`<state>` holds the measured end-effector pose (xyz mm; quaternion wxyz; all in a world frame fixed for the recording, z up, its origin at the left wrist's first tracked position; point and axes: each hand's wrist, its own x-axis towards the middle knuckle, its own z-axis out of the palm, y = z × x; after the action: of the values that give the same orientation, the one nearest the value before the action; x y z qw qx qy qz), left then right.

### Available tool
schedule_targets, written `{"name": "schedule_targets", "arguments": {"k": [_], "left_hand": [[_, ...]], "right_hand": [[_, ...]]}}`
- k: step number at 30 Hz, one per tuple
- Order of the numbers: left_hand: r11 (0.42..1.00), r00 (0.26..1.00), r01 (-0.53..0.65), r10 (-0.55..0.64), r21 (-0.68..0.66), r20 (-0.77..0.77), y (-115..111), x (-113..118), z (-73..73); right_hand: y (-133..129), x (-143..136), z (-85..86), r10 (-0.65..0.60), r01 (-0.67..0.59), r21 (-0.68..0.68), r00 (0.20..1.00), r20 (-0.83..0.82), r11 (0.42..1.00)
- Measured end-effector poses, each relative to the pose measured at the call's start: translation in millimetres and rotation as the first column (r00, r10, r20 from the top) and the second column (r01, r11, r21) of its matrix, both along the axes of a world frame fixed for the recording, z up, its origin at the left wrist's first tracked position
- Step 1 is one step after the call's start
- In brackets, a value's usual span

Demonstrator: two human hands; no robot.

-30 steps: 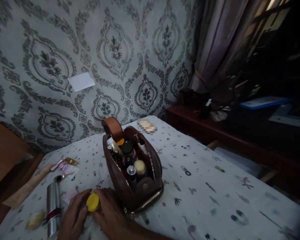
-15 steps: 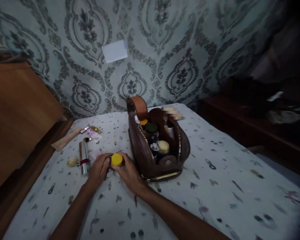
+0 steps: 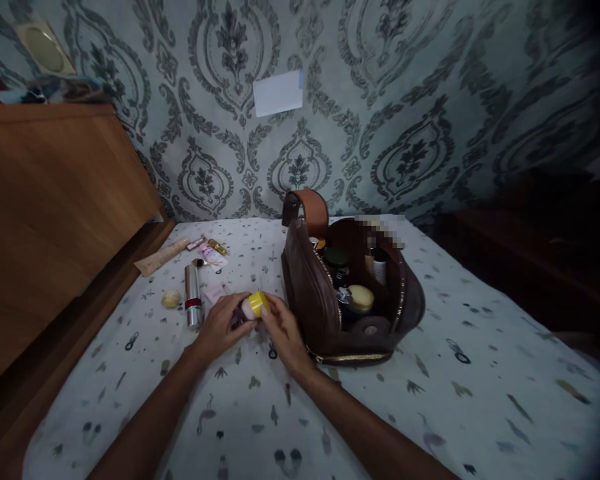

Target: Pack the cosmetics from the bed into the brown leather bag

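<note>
Yellow-capped, likely light and stiff, the jar (image 3: 257, 305) sits in the closed grip of left hand (image 3: 222, 328) and right hand (image 3: 286, 333), sides probably the surest hold, toward the left edge of the sheet (image 3: 240, 400).

A patterned white sheet (image 3: 245, 413) bears a brown bag (image 3: 307, 287), silver cylinder (image 3: 192, 283) and beige tube (image 3: 161, 257).

Bag (image 3: 311, 288) on cloth (image 3: 480, 393), R of jar (image 3: 257, 305); cylinder (image 3: 193, 295) & tube (image 3: 162, 258) to jar's L, wall (image 3: 300, 150) behind bag.
</note>
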<state>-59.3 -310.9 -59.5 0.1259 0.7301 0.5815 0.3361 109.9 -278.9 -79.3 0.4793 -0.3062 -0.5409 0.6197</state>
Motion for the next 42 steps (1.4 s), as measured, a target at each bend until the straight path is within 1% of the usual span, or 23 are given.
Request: {"name": "schedule_targets", "arguments": {"k": [4,7,13,16,20,25,28,31,35,38,42], "left_hand": [[1.0,1.0,-0.003,0.003,-0.006,0.01,-1.6,0.8,1.0],[1.0,1.0,0.009,-0.008,-0.016,0.022,-3.7,1.3,2.8],[0.999,0.998,0.029,-0.027,-0.036,0.064,-5.6,4.1,8.2],[0.997,0.995,0.042,-0.036,-0.058,0.096,-4.9,5.6,11.7],[0.997,0.988,0.026,-0.014,-0.075,0.154,-4.7,7.5,14.7],[0.995,0.975,0.023,-0.002,-0.094,0.223,-6.2,8.9,14.5],[0.995,0.969,0.036,-0.011,-0.097,0.247,-7.4,8.3,14.3],[0.991,0.967,0.095,-0.069,-0.097,0.244,-8.7,8.1,16.0],[0.984,0.964,0.147,-0.12,-0.098,0.239,-10.0,9.9,19.3],[0.983,0.965,0.147,-0.118,-0.108,0.236,-10.5,11.5,20.7],[0.985,0.973,0.113,-0.083,-0.13,0.217,-11.1,13.0,21.5]], "right_hand": [[1.4,0.5,-1.0,-0.064,0.064,0.007,0.997,0.051,0.998],[2.6,0.5,0.2,-0.061,0.057,0.048,0.995,0.079,0.997],[2.2,2.4,4.2,-0.034,0.029,0.048,0.994,0.104,0.998],[0.8,2.8,6.6,-0.011,0.008,0.036,0.996,0.087,0.999],[-1.0,2.5,10.3,0.038,-0.039,0.005,0.997,0.064,0.999],[-2.2,2.1,11.3,0.125,-0.127,-0.078,0.992,-0.028,0.989],[-2.2,1.0,9.3,0.159,-0.163,-0.125,0.986,-0.041,0.979],[-1.4,-1.7,5.5,0.14,-0.151,-0.189,0.988,-0.072,0.97],[-0.2,-5.2,0.5,0.107,-0.127,-0.181,0.988,-0.116,0.975],[-0.3,-6.0,-0.6,0.1,-0.118,-0.161,0.988,-0.115,0.98],[-1.5,-4.2,2.3,0.11,-0.125,-0.13,0.987,-0.114,0.984]]}}
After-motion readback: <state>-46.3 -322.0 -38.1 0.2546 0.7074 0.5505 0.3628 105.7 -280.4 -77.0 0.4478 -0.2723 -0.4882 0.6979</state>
